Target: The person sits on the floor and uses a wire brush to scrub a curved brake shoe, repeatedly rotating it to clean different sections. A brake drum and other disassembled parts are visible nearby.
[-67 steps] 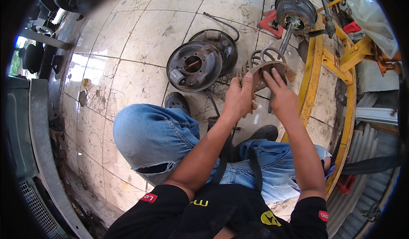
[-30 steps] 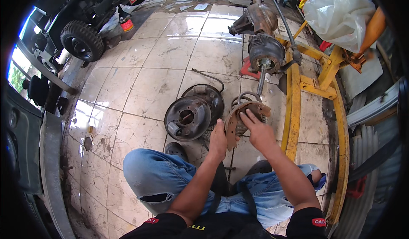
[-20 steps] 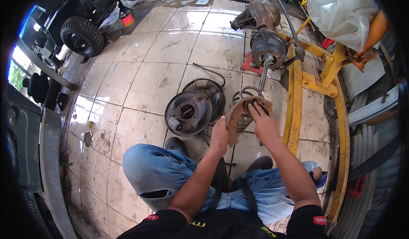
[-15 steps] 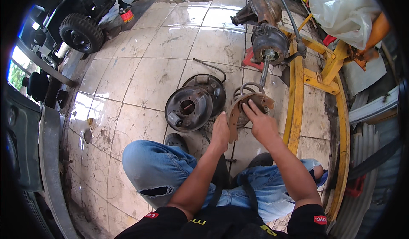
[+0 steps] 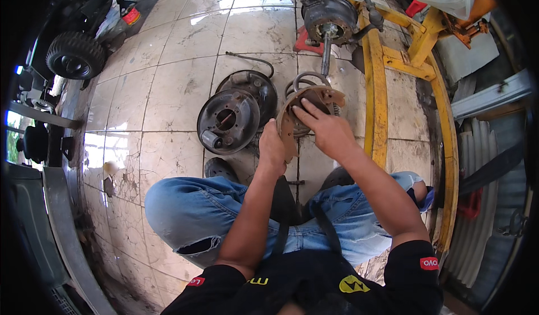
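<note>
A curved brown brake shoe (image 5: 288, 128) with small holes is tilted up in front of me. My left hand (image 5: 272, 148) is closed on its near left edge. My right hand (image 5: 331, 131) lies over it, two fingers stretched out and apart, pressing on a dark brown patch (image 5: 321, 103) inside the curve. Whether that patch is a loose sheet or part of the shoe, I cannot tell; the right thumb is hidden. Just behind stand grey metal rings (image 5: 306, 78), partly covered by the shoe. To the left, two dark round brake backing plates (image 5: 238, 136) overlap on the floor.
A yellow metal frame (image 5: 377, 99) stands close on the right. Ahead, an axle with a drum (image 5: 329, 16) points its shaft toward me, near a red stand (image 5: 306, 41). A vehicle's tyre (image 5: 76, 55) is at the far left. My bent knees flank the work.
The whole view has shifted, so everything sits higher and further left. My left hand keeps its hold on the brake shoe; the right fingers stay on the dark patch.
</note>
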The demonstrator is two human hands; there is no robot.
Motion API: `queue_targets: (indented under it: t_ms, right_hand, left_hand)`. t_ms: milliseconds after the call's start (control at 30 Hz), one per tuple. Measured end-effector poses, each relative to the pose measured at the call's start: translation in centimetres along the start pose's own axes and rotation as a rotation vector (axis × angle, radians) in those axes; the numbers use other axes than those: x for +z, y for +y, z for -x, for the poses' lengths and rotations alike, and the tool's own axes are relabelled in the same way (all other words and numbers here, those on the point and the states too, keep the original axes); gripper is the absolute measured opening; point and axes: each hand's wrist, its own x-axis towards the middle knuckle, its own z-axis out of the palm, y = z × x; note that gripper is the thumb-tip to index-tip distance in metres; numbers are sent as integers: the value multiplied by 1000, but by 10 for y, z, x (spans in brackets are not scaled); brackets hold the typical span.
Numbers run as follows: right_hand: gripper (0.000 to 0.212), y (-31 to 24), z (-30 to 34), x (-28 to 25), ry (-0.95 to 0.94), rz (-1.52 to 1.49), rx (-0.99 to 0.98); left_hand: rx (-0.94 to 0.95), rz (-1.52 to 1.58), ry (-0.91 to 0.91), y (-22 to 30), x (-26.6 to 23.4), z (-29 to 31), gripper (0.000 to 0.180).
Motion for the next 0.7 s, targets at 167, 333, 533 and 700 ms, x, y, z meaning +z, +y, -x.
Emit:
queue_targets:
  t_ms: [167,333,533,700]
  right_hand:
    - [64,1,-1,1,1,16,60]
    - [69,4,-4,-3,-13,-5,50]
    - [73,0,-2,-1,-10,-6,14]
    - [72,-6,1,3,10,-28,-15]
  left_hand:
    - [26,66,20,-8,1,-7,46]
    - [30,43,12,-4,1,-4,46]
    - [36,42,-5,-4,-1,-2,45]
    - [5,32,26,-1,3,0,44]
